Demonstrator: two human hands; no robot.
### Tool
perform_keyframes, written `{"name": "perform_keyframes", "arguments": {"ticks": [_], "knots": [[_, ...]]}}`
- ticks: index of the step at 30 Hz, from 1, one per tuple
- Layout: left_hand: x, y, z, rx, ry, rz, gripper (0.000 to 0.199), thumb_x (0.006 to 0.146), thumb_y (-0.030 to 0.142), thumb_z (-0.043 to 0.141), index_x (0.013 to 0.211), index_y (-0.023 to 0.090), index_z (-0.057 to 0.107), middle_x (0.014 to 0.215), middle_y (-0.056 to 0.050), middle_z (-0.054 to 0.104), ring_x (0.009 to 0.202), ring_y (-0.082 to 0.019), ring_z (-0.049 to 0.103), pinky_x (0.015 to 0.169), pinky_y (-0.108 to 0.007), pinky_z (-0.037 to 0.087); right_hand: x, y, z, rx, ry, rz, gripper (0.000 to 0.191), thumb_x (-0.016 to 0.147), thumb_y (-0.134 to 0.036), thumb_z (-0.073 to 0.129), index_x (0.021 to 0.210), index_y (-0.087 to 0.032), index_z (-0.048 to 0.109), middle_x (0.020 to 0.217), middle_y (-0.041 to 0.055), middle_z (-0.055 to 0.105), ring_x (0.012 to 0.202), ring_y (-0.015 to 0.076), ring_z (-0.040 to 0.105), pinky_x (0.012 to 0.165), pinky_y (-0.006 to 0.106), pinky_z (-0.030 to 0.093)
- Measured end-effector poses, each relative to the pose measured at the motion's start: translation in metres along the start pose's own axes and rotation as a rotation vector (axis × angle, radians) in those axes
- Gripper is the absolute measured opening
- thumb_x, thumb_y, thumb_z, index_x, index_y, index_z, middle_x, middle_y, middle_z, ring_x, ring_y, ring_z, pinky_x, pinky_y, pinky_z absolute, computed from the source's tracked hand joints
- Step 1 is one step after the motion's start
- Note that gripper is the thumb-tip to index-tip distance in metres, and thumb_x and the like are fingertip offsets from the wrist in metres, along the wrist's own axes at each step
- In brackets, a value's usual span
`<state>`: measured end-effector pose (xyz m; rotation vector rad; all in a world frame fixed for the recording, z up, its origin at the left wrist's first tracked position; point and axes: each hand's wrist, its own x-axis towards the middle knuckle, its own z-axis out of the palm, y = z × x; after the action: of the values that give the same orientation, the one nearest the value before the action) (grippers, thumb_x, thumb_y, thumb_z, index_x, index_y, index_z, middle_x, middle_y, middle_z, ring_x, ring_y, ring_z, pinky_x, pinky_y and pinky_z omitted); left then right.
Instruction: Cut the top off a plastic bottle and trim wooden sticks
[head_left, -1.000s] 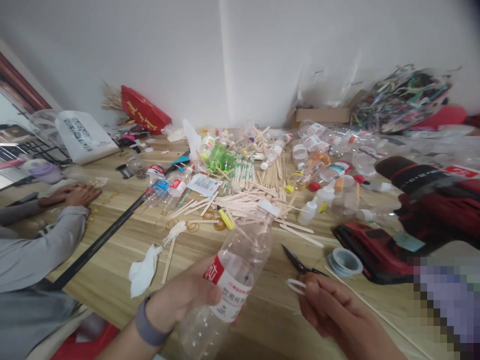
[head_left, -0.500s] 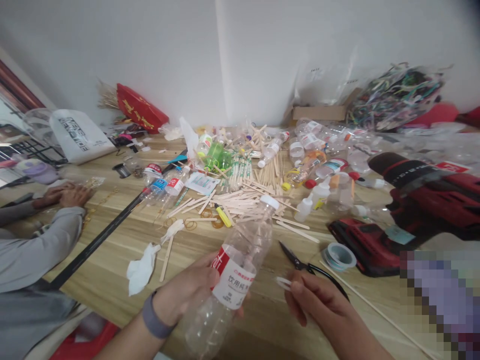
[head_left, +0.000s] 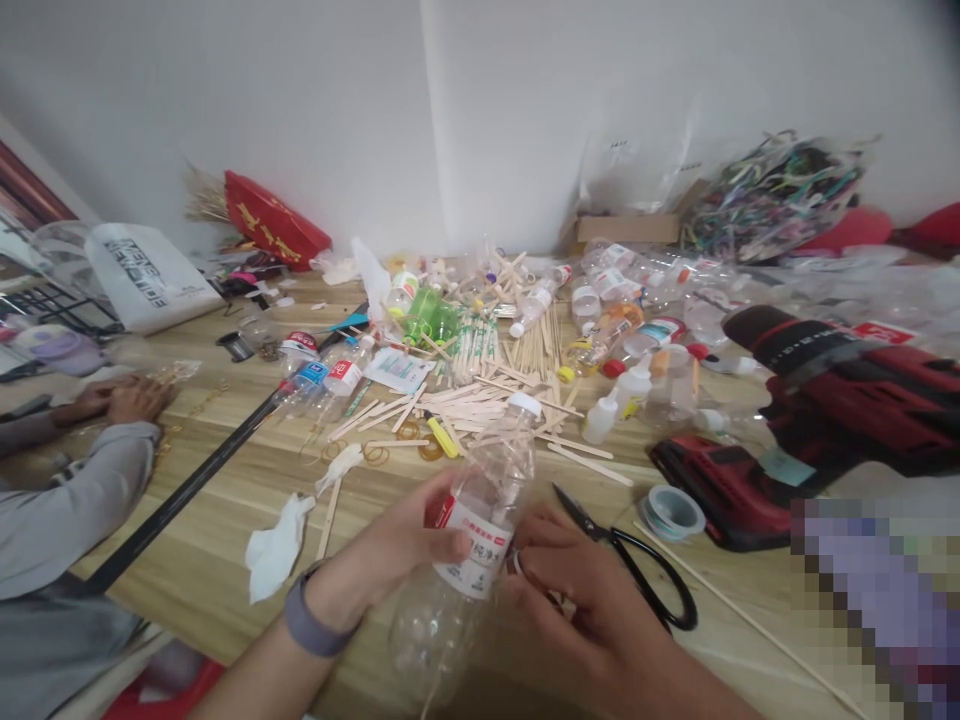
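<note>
— How many are being held?
— One clear, empty plastic bottle with a red-and-white label [head_left: 480, 520] (white cap on), tilting above the table: left hand [head_left: 390, 560] is wrapping it, right hand [head_left: 577, 590] is curling against its label, scissors [head_left: 630, 560] lying beside

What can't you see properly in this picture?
- Head view: the white ring at the right hand is mostly hidden by its fingers.
- The bottle label text is partly covered by the left hand.
- A pixelated patch at lower right hides whatever is there.
- The other person's hands at far left are blurred; their body is cut off by the edge.
</note>
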<state>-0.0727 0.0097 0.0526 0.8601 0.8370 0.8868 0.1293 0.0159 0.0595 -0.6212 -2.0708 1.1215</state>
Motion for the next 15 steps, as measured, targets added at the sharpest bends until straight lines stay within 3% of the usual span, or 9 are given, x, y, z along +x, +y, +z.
{"name": "perform_keyframes", "arguments": {"ticks": [5,11,15], "knots": [[0.003,0.009,0.003,0.147,0.042,0.010,0.088,0.055,0.038,0.093,0.133,0.024,0.055,0.121,-0.007,0.065,0.109,-0.026,0.059,0.094,-0.036,0.041,0.005,-0.001,0.000,-0.028,-0.015,-0.037,0.034,0.093,-0.021,0.042,0.062,-0.022,0.028,0.073,0.0027,0.056,0.076,0.0185,0.051,0.074,0.036,0.038],[0.006,0.014,-0.004,-0.064,0.058,-0.041,0.069,0.055,0.040,0.091,0.115,0.020,0.064,0.088,-0.001,0.070,0.071,-0.015,0.062,0.064,-0.025,0.045,-0.005,0.003,-0.018,0.066,0.012,0.182,0.050,0.101,-0.048,0.036,0.059,-0.022,0.037,0.059,-0.0006,0.044,0.058,0.0149,0.044,0.056,0.030,0.033],[0.008,0.010,-0.010,-0.129,0.038,-0.021,0.071,0.058,0.038,0.089,0.120,0.018,0.061,0.085,-0.005,0.072,0.065,-0.017,0.065,0.058,-0.025,0.046,-0.016,0.006,-0.024,-0.005,0.024,0.182,0.050,0.102,-0.046,0.035,0.060,-0.022,0.042,0.061,0.0012,0.048,0.061,0.0169,0.049,0.061,0.031,0.037]]}}
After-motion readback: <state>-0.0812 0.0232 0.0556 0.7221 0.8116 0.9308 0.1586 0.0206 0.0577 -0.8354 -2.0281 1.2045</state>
